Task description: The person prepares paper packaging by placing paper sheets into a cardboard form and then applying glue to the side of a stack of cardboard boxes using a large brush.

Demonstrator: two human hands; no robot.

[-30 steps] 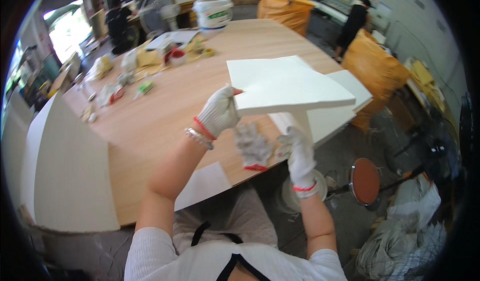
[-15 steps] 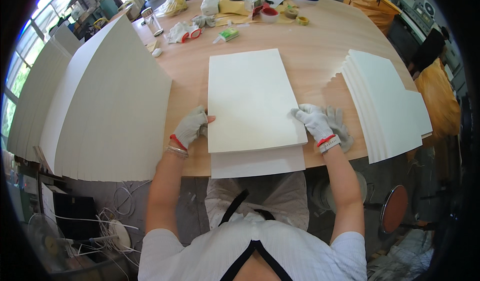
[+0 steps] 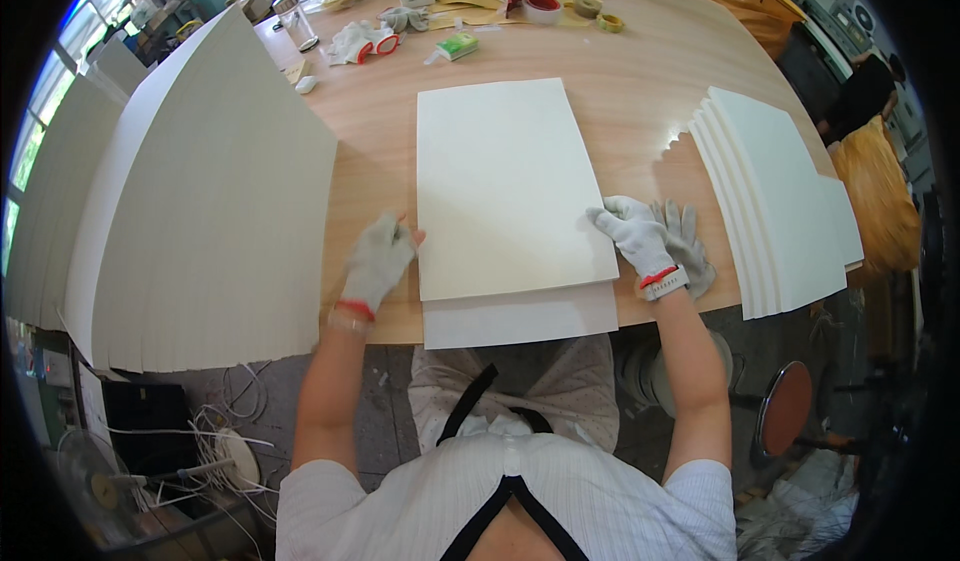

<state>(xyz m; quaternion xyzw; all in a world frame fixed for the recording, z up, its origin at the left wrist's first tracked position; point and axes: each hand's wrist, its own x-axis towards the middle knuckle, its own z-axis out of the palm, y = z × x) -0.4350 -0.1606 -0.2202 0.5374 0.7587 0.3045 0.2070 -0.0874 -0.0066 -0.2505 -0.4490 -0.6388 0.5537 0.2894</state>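
A neat stack of white sheets (image 3: 508, 196) lies on the table before me, with another white sheet (image 3: 520, 316) jutting from under its near edge. My right hand (image 3: 630, 231), in a white knitted glove with a red cuff, holds the stack's right edge. Beside the left edge is my left hand (image 3: 378, 261), gloved too, with bare fingertips showing; it is slightly blurred and its fingers point at the stack. A loose grey-white glove (image 3: 690, 246) lies partly beneath my right hand.
Tall white sheets (image 3: 215, 211) rise at the left. Stepped white stacks (image 3: 775, 201) lie at the right. Farther back on the wooden table (image 3: 640, 91) are a glass bottle (image 3: 295, 23), gloves (image 3: 358, 43), a green packet (image 3: 457, 47) and tape rolls (image 3: 610, 23). A round stool (image 3: 785, 409) stands lower right.
My left hand has shifted slightly up and turned, its fingers loosening from the stack's edge. My right hand stays at the right edge. The whole view has tilted a little.
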